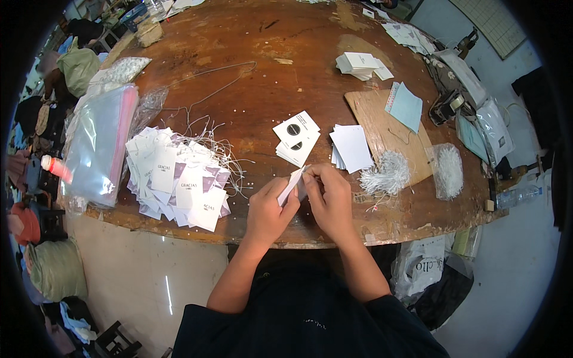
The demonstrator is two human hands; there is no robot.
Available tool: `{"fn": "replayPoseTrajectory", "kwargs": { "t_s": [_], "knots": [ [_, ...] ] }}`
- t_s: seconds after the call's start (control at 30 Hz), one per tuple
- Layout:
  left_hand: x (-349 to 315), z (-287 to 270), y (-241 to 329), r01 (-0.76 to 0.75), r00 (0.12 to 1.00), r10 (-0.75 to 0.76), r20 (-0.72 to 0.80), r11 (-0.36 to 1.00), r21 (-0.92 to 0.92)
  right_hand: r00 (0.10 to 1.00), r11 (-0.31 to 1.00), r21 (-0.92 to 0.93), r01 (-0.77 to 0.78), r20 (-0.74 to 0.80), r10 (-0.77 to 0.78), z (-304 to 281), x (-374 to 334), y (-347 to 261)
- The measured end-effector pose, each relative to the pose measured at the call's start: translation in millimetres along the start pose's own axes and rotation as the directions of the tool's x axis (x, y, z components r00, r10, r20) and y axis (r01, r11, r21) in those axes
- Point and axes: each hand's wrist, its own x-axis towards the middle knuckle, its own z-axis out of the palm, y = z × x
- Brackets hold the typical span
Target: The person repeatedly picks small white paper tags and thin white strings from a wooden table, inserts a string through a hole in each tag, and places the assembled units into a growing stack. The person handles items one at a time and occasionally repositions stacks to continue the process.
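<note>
Close to the table's front edge, my left hand (271, 210) grips white hang tags (291, 184), held tilted on edge. The fingers of my right hand (325, 197) are pinched together at the upper corner of these tags; any string between them is hidden. Just beyond lie white cards with black circles (296, 136) and, to their right, a stack of blank white cards (351, 148). A bundle of white strings (387, 174) is right of my right hand. Left of my hands spreads a heap of strung hang tags (179, 179), their white cords tangled on its right side.
Clear plastic bags (101, 149) lie at the left beside a red-capped bottle (55, 168). At the right are a wooden board (364, 107) with light-blue cards (407, 107), a wrapped string bundle (447, 172) and a tape dispenser (446, 107). Another card stack (358, 64) sits farther back.
</note>
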Motion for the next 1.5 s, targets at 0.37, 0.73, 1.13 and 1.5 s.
{"fn": "replayPoseTrajectory", "kwargs": {
  "t_s": [0.37, 0.73, 1.13, 1.5],
  "knots": [
    [8.8, -4.7, -6.1, -0.464, 0.838, 0.544, -0.041, 0.750, 0.471, 0.879, 0.753, 0.452, -0.478, 0.249, 0.408, -11.2, 1.5, -6.2],
    [-8.6, -21.9, -7.9, -0.574, 0.740, 0.665, 0.104, 0.542, 0.614, 0.844, 0.773, 0.344, -0.533, 0.284, 0.456, -15.1, 11.3, 18.3],
    [19.5, -104.4, -23.2, 0.282, 0.941, 0.052, -0.334, 0.425, 0.860, 0.972, 0.847, -0.523, -0.097, -0.232, -0.032, -50.1, 36.6, 80.1],
    [103.3, 36.2, -31.5, -0.072, 0.992, -0.020, 0.123, 0.707, 0.704, 0.968, 0.715, -0.657, -0.241, -0.212, 0.131, -41.9, 19.7, 90.6]
  ]
}}
